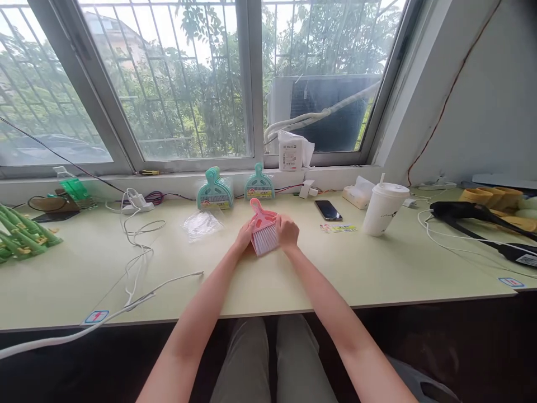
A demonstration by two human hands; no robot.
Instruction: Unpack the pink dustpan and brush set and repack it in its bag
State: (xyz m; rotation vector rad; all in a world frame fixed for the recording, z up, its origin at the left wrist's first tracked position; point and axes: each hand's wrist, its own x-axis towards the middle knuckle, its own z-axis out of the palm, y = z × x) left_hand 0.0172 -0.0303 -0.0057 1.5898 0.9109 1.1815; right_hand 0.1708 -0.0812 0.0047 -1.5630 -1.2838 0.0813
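A pink mini dustpan (259, 212) with a small brush nested in it is held just over the table, in front of me. The pale bristles of the brush (265, 240) face me, and the looped handle points toward the window. My left hand (244, 234) grips the left edge of the set. On the opposite side, the fingers of my right hand (287, 230) are curled around the right edge. Parts of both edges are covered by my fingers. Behind the set stand several teal dustpan and brush sets (215, 190) and another teal set (259, 183) with a label.
A clear plastic bag (203, 224) lies left of my hands. To the right are a phone (328, 210), printed labels (338, 228) and a white cup with a straw (384, 210). White cables (134, 252) cross the table's left side. Green bundles (25, 235) lie far left.
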